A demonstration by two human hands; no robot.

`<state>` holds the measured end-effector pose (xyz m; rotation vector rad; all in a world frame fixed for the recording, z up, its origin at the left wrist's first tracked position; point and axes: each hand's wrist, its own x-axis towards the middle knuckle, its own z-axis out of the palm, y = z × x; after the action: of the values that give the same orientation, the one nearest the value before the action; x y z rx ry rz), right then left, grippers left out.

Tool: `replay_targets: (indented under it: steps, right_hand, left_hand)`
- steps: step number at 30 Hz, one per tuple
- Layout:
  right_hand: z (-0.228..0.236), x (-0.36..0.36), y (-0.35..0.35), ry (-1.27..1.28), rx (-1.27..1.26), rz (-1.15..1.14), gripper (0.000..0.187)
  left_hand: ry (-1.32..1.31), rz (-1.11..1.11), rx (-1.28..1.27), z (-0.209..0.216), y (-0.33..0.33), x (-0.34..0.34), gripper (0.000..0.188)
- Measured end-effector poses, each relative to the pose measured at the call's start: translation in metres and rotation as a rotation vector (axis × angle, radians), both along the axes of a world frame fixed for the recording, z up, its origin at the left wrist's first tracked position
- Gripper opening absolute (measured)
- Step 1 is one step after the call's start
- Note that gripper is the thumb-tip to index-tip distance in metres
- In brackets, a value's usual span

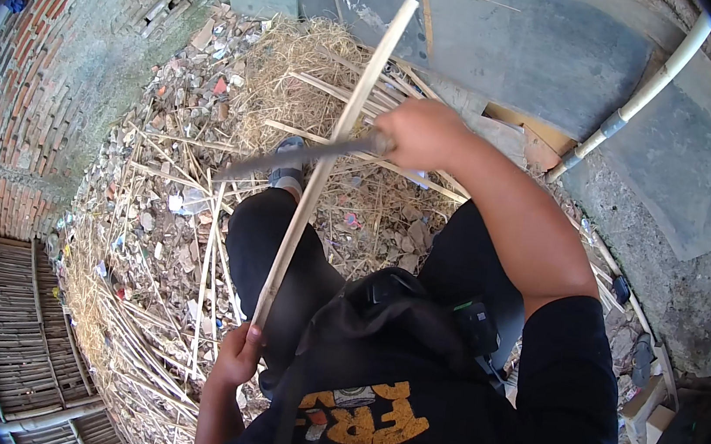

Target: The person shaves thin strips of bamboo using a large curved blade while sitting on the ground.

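A long pale bamboo strip (327, 166) slants up and away from my lap, over my left knee. Its near end is gripped by my left hand (237, 355), thumb laid along it. My right hand (418, 135) is closed around the handle of a machete (292, 159), whose dark blade points left and crosses the strip about midway. The blade appears to lie against the strip, though the exact contact is hard to make out. Beneath the blade my left foot in a sandal (290, 158) rests on the littered ground.
Loose bamboo strips (152, 348) and dry shavings (299, 66) cover the rubble around my legs. A brick wall (64, 84) rises on the left, above a slatted bamboo panel (3, 313). Grey sheets (533, 49) and a pale pole (642, 92) stand at the far right.
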<state>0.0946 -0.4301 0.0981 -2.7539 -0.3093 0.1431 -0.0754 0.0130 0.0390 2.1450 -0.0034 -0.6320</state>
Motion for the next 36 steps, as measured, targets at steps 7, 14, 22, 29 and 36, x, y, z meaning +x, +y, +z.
replay_targets:
  steps: [7,14,22,29,36]
  right_hand:
    - [-0.037,0.035,-0.067,-0.009,0.294,-0.114,0.025]
    - [-0.026,0.024,-0.037,-0.04,0.148,-0.142,0.021]
    - [-0.026,0.019,-0.03,0.005,0.194,0.066,0.02]
    - [-0.046,0.034,-0.062,-0.111,0.102,-0.29,0.027]
    - [-0.01,0.006,-0.01,-0.123,-0.053,0.043,0.014]
  left_hand:
    - [-0.251,-0.114,0.202,-0.001,-0.009,-0.001,0.056]
    - [-0.084,-0.078,0.167,0.01,-0.008,0.003,0.056]
    - [-0.12,-0.133,0.082,0.005,-0.003,0.007,0.057]
    - [0.117,-0.031,-0.022,0.01,-0.001,0.012,0.056]
    - [0.058,-0.079,-0.001,-0.002,0.012,0.01,0.054]
